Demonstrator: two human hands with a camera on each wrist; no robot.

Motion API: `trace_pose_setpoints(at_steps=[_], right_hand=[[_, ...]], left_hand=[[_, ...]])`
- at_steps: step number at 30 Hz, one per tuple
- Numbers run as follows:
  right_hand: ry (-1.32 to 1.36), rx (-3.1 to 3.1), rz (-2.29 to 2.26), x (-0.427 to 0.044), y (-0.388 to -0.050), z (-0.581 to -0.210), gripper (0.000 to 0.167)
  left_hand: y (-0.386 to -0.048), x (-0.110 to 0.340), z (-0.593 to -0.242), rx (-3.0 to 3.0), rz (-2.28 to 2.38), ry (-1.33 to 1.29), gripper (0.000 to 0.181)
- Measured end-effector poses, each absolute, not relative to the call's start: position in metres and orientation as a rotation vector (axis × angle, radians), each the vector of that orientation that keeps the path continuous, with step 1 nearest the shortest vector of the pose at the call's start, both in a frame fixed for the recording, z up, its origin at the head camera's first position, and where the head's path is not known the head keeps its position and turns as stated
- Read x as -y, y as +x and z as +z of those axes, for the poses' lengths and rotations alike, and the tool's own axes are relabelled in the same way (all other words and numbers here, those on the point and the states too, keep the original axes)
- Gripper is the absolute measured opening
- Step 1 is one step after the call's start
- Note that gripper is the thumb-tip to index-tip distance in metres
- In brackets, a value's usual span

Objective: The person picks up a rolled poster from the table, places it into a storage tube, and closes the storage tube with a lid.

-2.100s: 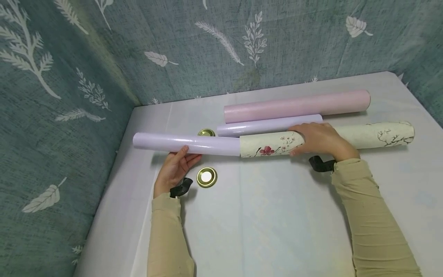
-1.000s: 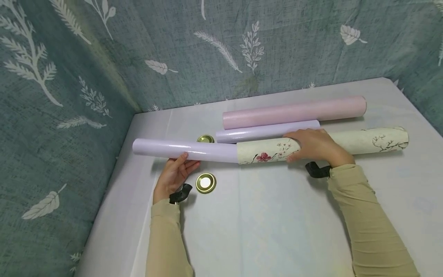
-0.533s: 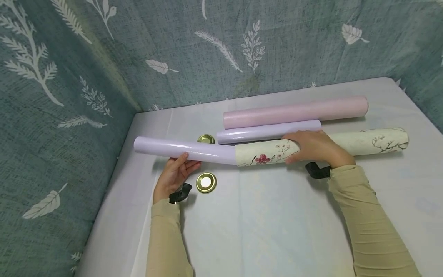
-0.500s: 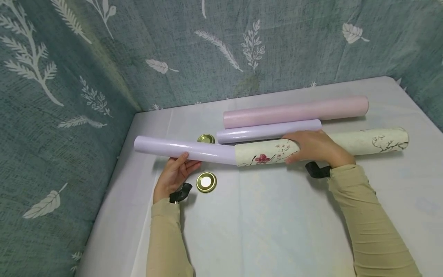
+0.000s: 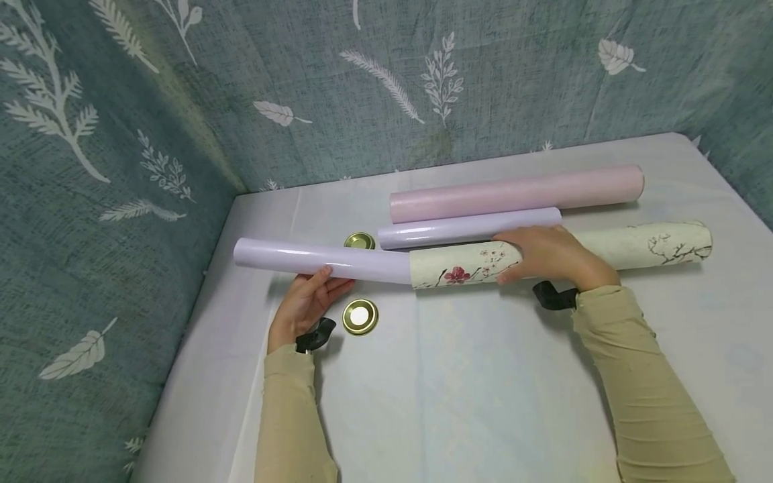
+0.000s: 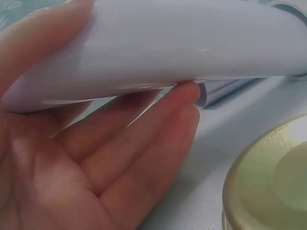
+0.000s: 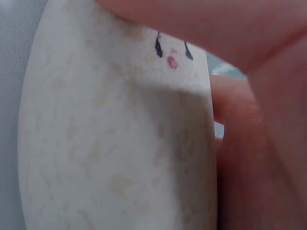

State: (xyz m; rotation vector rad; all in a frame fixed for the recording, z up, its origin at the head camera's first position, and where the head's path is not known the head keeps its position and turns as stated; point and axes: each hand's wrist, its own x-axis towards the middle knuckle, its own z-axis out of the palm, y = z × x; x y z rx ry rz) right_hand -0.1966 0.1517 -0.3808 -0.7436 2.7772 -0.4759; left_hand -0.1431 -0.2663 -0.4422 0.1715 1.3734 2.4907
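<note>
A glossy pale lilac roll (image 5: pixel 284 256) is held from below by the left hand (image 5: pixel 304 302), thumb on its near side and fingers beneath. In the left wrist view the fingertips touch the underside of the lilac roll (image 6: pixel 158 43). Its right end meets the left opening of a cream roll with blossom print (image 5: pixel 640 247); how far it sits inside is hidden. The right hand (image 5: pixel 552 256) grips the cream roll from above around its middle, and the right wrist view shows the cream roll's speckled surface (image 7: pixel 105 158) close up under the thumb.
Behind lie a pink roll (image 5: pixel 513 193) and a second, shorter lilac roll (image 5: pixel 465 227). One gold lid (image 5: pixel 360 316) rests in front of the held lilac roll; another gold lid (image 5: pixel 359 240) is partly hidden behind it. A leaf-patterned cloth (image 5: pixel 362 121) rises behind the white table (image 5: pixel 483 389).
Compared with the earliest frame, the lilac roll reaches slightly less far out of the cream roll's left end. Its outer end tilted up a little, then levelled slightly. Both hands keep their holds.
</note>
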Motion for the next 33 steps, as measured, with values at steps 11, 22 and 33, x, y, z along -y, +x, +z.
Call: trace_pose_setpoints(at_steps=[11, 22, 33], right_hand=[[-0.753, -2.779, -0.453, -0.1507, -0.1982, -0.3812, 0.077], [-0.73, -2.77, -0.469, -0.1524, -0.1974, -0.3808, 0.078], [-0.742, -2.764, -0.47, -0.1534, -0.1973, -0.3816, 0.078]], left_hand=[[-0.1424, 0.2661, -0.4432, -1.441, 2.445, 0.219, 0.03], [-0.1439, 0.269, -0.4444, -1.431, 2.331, 0.395, 0.078], [-0.1439, 0.2693, -0.4458, -1.365, 2.393, 0.301, 0.05]])
